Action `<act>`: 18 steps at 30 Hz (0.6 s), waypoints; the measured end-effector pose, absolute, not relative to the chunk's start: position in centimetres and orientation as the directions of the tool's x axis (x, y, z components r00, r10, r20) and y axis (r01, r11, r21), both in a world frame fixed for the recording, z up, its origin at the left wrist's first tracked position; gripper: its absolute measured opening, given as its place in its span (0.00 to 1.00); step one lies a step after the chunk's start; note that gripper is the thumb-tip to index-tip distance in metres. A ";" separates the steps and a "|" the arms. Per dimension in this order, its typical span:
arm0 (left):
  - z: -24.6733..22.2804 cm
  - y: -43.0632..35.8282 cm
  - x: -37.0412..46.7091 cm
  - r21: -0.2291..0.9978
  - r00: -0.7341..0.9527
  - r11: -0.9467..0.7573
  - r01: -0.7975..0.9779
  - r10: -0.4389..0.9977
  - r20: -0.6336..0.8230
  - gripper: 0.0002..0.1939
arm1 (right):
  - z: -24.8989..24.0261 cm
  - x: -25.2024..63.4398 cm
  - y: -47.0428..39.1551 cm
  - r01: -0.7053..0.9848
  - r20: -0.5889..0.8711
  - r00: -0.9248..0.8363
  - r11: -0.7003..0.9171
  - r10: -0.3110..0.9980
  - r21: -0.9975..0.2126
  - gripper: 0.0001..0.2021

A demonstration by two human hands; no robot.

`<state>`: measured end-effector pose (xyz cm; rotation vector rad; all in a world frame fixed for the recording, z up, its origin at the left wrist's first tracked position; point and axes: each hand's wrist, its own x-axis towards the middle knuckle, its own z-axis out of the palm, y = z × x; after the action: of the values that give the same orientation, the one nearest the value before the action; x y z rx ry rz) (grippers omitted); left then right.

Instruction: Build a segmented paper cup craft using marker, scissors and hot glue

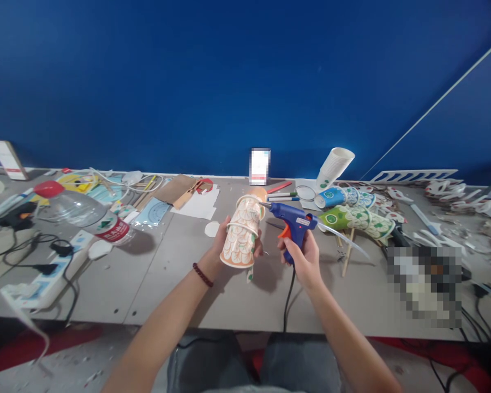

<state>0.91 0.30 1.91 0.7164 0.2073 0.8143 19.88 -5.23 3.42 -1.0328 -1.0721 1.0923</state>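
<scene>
My left hand (221, 240) is wrapped round a chain of joined paper cups (239, 240) with orange scale drawings, held tilted above the table. In my right hand (305, 256) is a blue hot glue gun (293, 217) with an orange trigger. The gun's nozzle points left and meets the edge of the upper cups in view; whether it touches them I cannot tell. A clear glue stick (347, 243) sticks out of the gun's back, and its black cord hangs down over the table edge. My right fingers are closed about the handle.
A plastic bottle (85, 214) and a power strip (57, 273) lie at the left. Right of the gun are a blue cup fish (346, 196), a green cup fish (358, 220) and a stack of paper cups (335, 166). Paper scraps (454, 194) litter the far right.
</scene>
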 end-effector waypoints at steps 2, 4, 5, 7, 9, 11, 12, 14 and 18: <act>2.0 0.0 1.0 0.639 0.690 0.479 -0.602 0.715 0.115 0.34 | 3.5 19.7 -5.4 -0.129 0.156 0.119 0.171 0.981 -0.977 0.12; 2.1 -0.2 1.1 0.624 0.692 0.484 -0.614 0.711 0.129 0.32 | 3.5 19.7 -5.4 -0.104 0.162 0.123 0.175 0.979 -0.979 0.12; 2.2 -0.2 1.1 0.624 0.695 0.486 -0.612 0.707 0.132 0.32 | 3.4 19.7 -5.5 -0.091 0.162 0.128 0.174 0.979 -0.981 0.12; 2.3 -0.3 1.2 0.637 0.701 0.483 -0.601 0.701 0.130 0.33 | 3.1 19.7 -5.5 -0.053 0.162 0.145 0.171 0.976 -0.984 0.12; 2.4 -0.3 1.2 0.649 0.699 0.478 -0.592 0.705 0.118 0.34 | 2.7 19.8 -5.5 0.013 0.181 0.170 0.181 0.969 -0.983 0.12; 2.5 -0.3 1.2 0.656 0.694 0.475 -0.587 0.712 0.106 0.34 | 2.4 20.0 -5.5 0.094 0.217 0.195 0.202 0.956 -0.975 0.12; 2.5 -0.4 1.2 0.658 0.690 0.475 -0.585 0.717 0.096 0.34 | 2.3 20.1 -5.6 0.129 0.236 0.203 0.213 0.950 -0.968 0.12; 2.5 -0.4 1.2 0.664 0.687 0.476 -0.577 0.722 0.080 0.34 | 2.0 20.2 -5.6 0.182 0.263 0.212 0.226 0.941 -0.957 0.11; 2.6 -0.5 1.2 0.660 0.672 0.467 -0.589 0.736 0.079 0.34 | 1.8 20.3 -5.5 0.233 0.279 0.233 0.225 0.931 -0.946 0.12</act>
<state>1.23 -0.46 2.55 0.7130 0.2290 0.8215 20.26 -5.49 1.77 -1.2713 -1.2626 0.7211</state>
